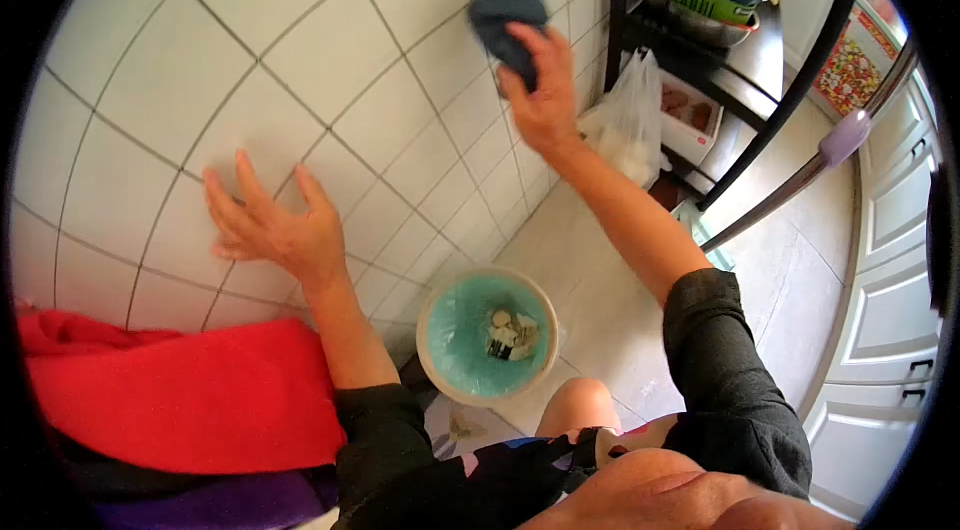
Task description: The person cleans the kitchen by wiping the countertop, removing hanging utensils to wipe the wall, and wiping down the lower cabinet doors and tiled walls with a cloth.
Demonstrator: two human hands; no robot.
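Observation:
Against the white tiled wall (300, 80), my right hand (542, 95) presses a dark blue-grey cloth (508, 18), with the thumb and fingers on its lower edge. My left hand (280, 230) is at the same wall, lower and to the left, its fingers spread and nothing in it. Below and between the hands, a round bin (445, 330) with a turquoise liner stands on the floor, with some litter at its bottom.
A black shelf rack (735, 95) at the upper right holds basins, a green basket and a white box. A plastic bag (638, 115) hangs beside it. A metal pole (775, 198) slants nearby. Red fabric (190, 390) lies at lower left; white cabinets (880, 330) line the right.

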